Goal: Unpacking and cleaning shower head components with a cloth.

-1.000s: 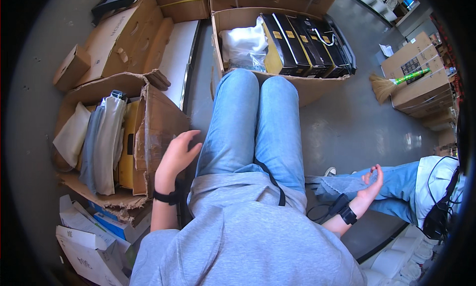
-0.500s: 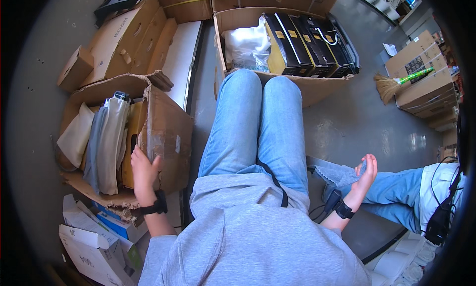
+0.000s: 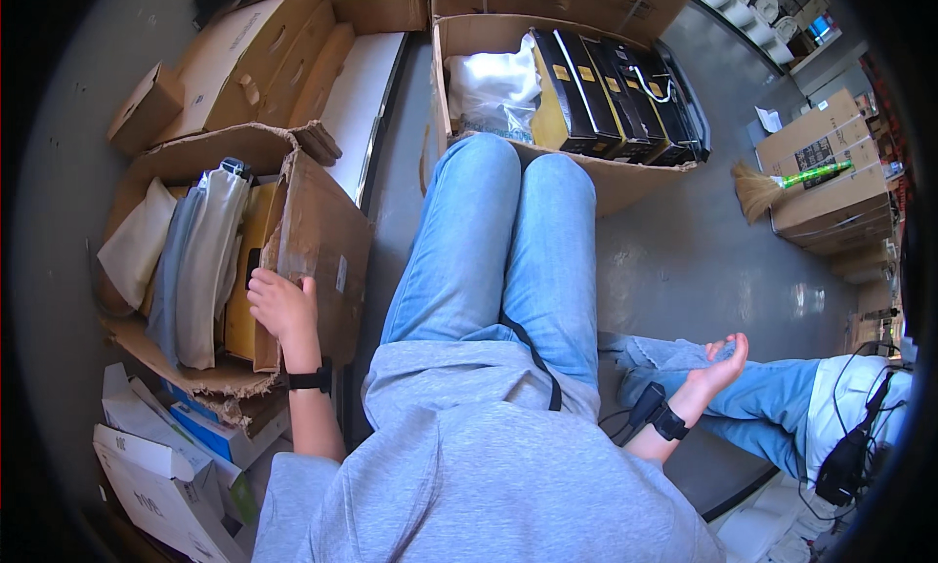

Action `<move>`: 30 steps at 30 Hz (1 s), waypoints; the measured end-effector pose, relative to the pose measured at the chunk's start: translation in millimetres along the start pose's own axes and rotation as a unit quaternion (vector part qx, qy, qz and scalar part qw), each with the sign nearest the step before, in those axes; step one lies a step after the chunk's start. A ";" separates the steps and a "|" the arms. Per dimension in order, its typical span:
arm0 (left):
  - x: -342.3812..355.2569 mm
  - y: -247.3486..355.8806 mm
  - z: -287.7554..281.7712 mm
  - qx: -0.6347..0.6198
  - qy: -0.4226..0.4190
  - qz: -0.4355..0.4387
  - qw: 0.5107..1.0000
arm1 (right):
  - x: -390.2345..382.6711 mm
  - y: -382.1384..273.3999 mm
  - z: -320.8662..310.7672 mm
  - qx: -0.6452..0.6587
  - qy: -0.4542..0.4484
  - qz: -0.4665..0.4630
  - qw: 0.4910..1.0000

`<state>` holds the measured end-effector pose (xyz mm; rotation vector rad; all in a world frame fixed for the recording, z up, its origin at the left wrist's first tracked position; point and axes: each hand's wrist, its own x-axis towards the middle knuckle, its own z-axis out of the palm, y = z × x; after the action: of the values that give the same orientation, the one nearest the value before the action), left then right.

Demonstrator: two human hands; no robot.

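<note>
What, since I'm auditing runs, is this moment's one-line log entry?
left hand: at rim of left carton | right hand: by blue-grey fabric, grip unclear | left carton: pale cloths | front carton: black boxes

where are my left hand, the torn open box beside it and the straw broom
left hand (image 3: 282, 307): head view, on the back of the hand
torn open box (image 3: 327, 241): head view, on its outer wall facing the legs
straw broom (image 3: 762, 191): head view, on its bristles
</note>
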<state>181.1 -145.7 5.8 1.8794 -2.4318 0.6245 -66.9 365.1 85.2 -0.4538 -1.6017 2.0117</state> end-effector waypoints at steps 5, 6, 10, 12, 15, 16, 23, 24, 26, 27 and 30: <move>3.2 0.6 3.6 -0.006 0.013 -0.006 1.000 | 4.1 -0.3 -0.4 0.009 0.021 0.018 1.000; 3.6 0.9 3.8 -0.007 0.013 -0.005 1.000 | 3.7 -0.7 0.0 0.005 0.016 0.016 1.000; 4.8 1.6 4.9 -0.011 0.015 -0.013 1.000 | 1.5 -1.9 1.3 -0.005 0.007 -0.001 1.000; 5.0 1.1 6.2 -0.013 0.020 -0.014 1.000 | 1.6 -2.1 0.8 -0.001 0.009 0.003 1.000; 5.4 0.2 8.9 -0.014 0.018 -0.012 1.000 | 3.5 -0.8 -1.6 0.004 0.011 0.006 1.000; 5.5 0.3 9.7 -0.016 0.023 -0.011 1.000 | 4.5 -0.3 -2.7 0.002 0.010 0.003 1.000; 4.6 -3.5 7.8 -0.006 0.006 -0.007 1.000 | 10.0 5.8 -5.3 0.008 0.012 0.032 0.999; 4.3 -4.5 6.2 -0.017 -0.003 -0.004 1.000 | 10.5 6.4 -5.1 0.011 0.013 0.031 0.999; 3.9 -7.5 1.7 -0.052 -0.020 -0.002 0.998 | 11.7 7.6 -3.8 0.017 0.005 0.040 0.999; 4.4 -10.2 -1.5 -0.080 -0.040 0.001 0.996 | 12.2 7.7 -3.2 0.015 0.009 0.035 0.999; 9.7 -29.7 -15.3 -0.125 -0.076 0.004 0.989 | 12.9 8.1 -0.9 0.002 0.019 0.028 0.999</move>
<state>202.4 -155.9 31.3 1.8778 -2.4676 0.1711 -78.3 372.0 77.9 -0.5385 -1.5772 2.0346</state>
